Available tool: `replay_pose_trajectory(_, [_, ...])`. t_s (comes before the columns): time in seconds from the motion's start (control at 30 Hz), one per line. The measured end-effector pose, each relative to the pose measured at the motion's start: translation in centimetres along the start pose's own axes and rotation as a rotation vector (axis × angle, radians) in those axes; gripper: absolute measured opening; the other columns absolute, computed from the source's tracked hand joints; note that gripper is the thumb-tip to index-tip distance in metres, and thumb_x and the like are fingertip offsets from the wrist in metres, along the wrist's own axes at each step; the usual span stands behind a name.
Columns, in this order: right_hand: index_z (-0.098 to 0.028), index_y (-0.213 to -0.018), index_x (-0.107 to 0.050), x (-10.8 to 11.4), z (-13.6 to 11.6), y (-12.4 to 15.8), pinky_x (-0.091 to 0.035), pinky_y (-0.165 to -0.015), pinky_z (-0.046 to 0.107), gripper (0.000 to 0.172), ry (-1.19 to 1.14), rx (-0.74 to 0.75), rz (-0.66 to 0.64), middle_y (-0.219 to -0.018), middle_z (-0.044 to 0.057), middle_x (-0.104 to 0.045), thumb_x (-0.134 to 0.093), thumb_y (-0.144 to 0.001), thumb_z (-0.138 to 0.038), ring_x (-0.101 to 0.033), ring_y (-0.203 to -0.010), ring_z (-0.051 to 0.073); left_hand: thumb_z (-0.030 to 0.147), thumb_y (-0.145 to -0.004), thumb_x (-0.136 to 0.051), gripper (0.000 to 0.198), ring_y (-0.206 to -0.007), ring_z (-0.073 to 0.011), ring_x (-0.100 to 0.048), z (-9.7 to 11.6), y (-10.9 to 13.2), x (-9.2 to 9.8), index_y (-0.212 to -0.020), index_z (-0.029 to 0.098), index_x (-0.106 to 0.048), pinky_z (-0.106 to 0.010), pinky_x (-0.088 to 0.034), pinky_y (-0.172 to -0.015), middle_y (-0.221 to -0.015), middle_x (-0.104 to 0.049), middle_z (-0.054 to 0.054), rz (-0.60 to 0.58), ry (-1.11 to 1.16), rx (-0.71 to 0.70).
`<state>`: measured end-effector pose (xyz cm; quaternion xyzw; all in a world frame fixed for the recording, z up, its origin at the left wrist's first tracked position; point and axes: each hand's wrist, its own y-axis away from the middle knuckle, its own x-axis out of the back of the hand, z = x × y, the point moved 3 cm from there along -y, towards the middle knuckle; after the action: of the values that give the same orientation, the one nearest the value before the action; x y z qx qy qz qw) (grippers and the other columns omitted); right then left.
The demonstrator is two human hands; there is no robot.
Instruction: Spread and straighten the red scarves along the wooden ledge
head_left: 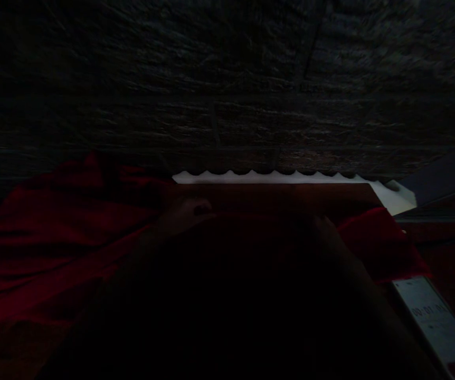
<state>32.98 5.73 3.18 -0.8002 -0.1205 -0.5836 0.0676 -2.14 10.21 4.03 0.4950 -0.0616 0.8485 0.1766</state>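
Observation:
The scene is very dark. A wide red cloth (53, 232) lies in folds on the left and passes under both arms. More of the same cloth shows flat on the right. My left hand (186, 211) has its thumb and forefinger curled together at the cloth's far edge, which runs as a faint straight line toward the other hand. My right hand (324, 229) rests at the same edge farther right, its fingers lost in shadow. Beyond the edge shows a strip of brown tabletop (259, 195). The cloth between my forearms is nearly black.
A white scalloped trim (251, 178) borders the table's far side and turns down at the right corner. Behind it rises a dark stone-like tiled wall (219, 116). A phone (433, 322) with a lit timer screen lies at the lower right, close to the cloth.

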Motion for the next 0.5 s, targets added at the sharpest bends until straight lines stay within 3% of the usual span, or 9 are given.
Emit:
replay_pose_trajectory(0.23, [-0.024, -0.108, -0.074, -0.5, -0.4, -0.3, -0.048, -0.069, 0.03, 0.03, -0.017, -0.026, 0.113, -0.104, 0.006, -0.076, -0.046, -0.104, -0.034, -0.07, -0.086, 0.021, 0.064, -0.088, -0.058, 0.043, -0.092, -0.0204, -0.067, -1.1, 1.2, -0.5, -0.097, 0.024, -0.072, -0.033, -0.055, -0.089, -0.101, -0.074, -0.003, 0.096, 0.094, 0.043])
replay_pose_trajectory(0.5, [-0.023, -0.109, -0.075, -0.3, -0.7, -1.0, -0.047, -0.072, 0.031, 0.032, -0.075, -0.024, 0.168, -0.106, 0.008, -0.074, -0.045, -0.103, -0.028, -0.068, -0.086, 0.021, 0.059, -0.097, -0.048, 0.044, -0.093, -0.0206, -0.069, 0.4, 1.4, -0.2, -0.095, 0.023, -0.072, -0.034, -0.054, -0.094, -0.101, -0.075, -0.004, 0.098, 0.081, -0.022])
